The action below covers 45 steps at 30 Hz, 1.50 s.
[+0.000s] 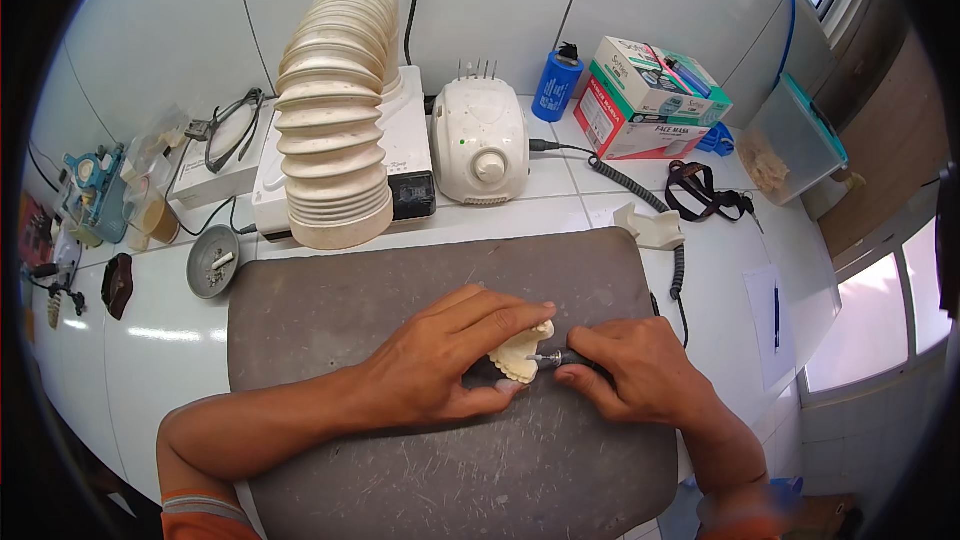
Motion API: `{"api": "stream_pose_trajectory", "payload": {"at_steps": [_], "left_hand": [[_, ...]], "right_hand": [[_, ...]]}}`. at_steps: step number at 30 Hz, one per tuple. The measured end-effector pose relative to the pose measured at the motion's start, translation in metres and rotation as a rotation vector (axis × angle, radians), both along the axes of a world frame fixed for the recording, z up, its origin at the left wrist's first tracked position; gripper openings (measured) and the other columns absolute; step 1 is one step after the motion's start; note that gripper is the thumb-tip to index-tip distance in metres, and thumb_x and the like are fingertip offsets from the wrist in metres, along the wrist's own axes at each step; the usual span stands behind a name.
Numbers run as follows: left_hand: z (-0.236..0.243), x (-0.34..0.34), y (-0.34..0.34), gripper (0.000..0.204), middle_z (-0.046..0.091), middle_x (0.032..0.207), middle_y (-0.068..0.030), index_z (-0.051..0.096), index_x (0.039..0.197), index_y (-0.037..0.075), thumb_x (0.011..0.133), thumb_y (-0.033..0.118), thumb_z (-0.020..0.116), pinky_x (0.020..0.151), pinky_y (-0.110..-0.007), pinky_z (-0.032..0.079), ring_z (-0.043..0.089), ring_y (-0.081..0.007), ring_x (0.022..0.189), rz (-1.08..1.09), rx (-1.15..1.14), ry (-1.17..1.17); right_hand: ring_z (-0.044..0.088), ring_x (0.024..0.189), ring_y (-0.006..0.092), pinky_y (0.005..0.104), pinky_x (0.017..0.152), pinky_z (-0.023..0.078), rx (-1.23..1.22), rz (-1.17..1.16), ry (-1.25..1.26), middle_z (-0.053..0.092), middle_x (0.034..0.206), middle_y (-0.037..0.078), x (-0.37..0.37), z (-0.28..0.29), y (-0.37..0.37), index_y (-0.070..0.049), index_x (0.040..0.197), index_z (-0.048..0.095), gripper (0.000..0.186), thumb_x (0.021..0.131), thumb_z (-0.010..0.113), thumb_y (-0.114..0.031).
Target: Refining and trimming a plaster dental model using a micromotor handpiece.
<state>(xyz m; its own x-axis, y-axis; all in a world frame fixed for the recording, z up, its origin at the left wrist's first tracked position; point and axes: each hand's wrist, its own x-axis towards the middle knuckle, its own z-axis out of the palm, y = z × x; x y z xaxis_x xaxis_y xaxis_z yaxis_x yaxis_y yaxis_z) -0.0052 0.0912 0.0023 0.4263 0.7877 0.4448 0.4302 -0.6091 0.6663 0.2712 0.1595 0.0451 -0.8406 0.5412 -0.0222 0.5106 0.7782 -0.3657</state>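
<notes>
Over a dark grey mat (pixel 420 480), my left hand (pixel 450 350) is closed around a cream-coloured dental cast (pixel 515 352) with a row of teeth along its edge. Thumb and fingers grip it from both sides. My right hand (pixel 640 370) wraps round the dark handpiece of a rotary tool (pixel 570 358), which points left. Its thin metal bit (pixel 540 359) meets the inner side of the cast, or comes very close to it. The palm side of each hand is hidden.
Behind the mat stand a ribbed suction hose (pixel 335 120), a white control unit (pixel 482 140) with a coiled cord, a blue canister (pixel 558 83) and stacked boxes (pixel 650 105). A grey dish (pixel 213 262) lies left; a handpiece rest (pixel 650 228) and paper with a pen (pixel 777 320) lie right.
</notes>
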Motion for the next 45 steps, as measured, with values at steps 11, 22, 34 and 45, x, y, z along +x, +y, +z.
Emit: {"api": "stream_pose_trajectory", "payload": {"at_steps": [11,22,34,45], "left_hand": [[-0.0015,0.0003,0.0005,0.082,0.072,0.134,-0.0160,0.064,0.155,0.006,0.079,0.012,0.094,0.102,-0.045,0.059,0.070,-0.0355,0.118,0.017,0.034,0.009],[-0.0020,0.0007,-0.0008,0.082,0.072,0.133,-0.0157,0.064,0.155,0.007,0.080,0.014,0.094,0.102,-0.044,0.059,0.070,-0.0349,0.117,0.029,0.024,0.009],[-0.0017,0.0007,0.0004,0.081,0.072,0.133,-0.0153,0.065,0.154,0.007,0.079,0.014,0.095,0.101,-0.044,0.060,0.071,-0.0348,0.117,0.027,0.011,0.004],[-0.0036,0.0006,-0.0011,0.081,0.073,0.132,-0.0156,0.065,0.154,0.006,0.080,0.015,0.095,0.102,-0.044,0.060,0.071,-0.0349,0.117,0.032,0.020,0.011]], "right_hand": [[0.070,0.071,0.0387,0.0524,0.062,0.049,-0.014,0.000,0.007,0.067,0.072,0.013,0.0001,0.0008,0.0012,-0.007,0.093,0.062,0.041,0.110,0.067,-0.045],[0.068,0.068,0.0379,0.0507,0.062,0.048,-0.031,0.026,0.005,0.066,0.070,0.012,0.0032,-0.0010,0.0027,-0.008,0.093,0.063,0.042,0.110,0.067,-0.046],[0.068,0.068,0.0387,0.0507,0.062,0.049,-0.028,0.008,0.006,0.066,0.070,0.012,0.0018,-0.0002,0.0029,-0.007,0.091,0.062,0.044,0.110,0.067,-0.047],[0.068,0.068,0.0389,0.0514,0.062,0.049,-0.043,0.028,0.010,0.066,0.070,0.013,0.0032,-0.0028,0.0027,-0.007,0.091,0.062,0.045,0.110,0.067,-0.047]]}}
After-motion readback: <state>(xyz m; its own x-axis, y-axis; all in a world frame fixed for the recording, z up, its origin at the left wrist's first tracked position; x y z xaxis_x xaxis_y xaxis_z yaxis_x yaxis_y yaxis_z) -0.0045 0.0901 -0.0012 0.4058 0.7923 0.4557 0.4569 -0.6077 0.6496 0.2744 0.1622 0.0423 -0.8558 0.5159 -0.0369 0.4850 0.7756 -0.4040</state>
